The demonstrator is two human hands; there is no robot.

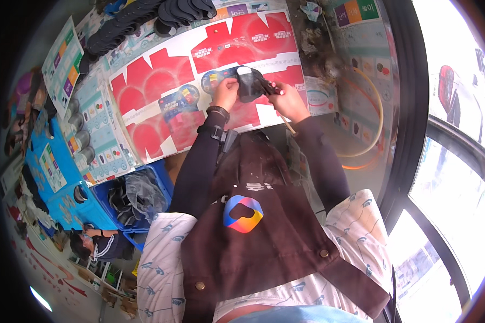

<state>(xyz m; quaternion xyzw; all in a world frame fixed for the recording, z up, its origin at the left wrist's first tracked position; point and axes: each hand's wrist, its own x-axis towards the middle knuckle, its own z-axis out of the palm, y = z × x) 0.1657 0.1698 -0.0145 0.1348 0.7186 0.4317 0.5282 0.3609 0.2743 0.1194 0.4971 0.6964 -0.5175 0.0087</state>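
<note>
My left hand [226, 96] pinches the left edge of a dark grey curved piece [249, 92], which has a pale patch at its top. It is held over the red-and-white printed sheet at the near right. My right hand [291, 103] is closed around a black gun-like hand tool [266, 85], its front end close against the piece's right side. A tan hose [287, 125] runs down from below my right hand. The tool's exact kind is partly hidden by my fingers.
Rows of stacked dark curved pieces [125, 33] lie along the table's far edge. The printed cardboard sheet [161, 81] covers the worktop. A blue crate [164, 180] with dark pieces and clear plastic stands lower left. Hoses [381, 116] loop at right. Another person [105, 243] is at far left.
</note>
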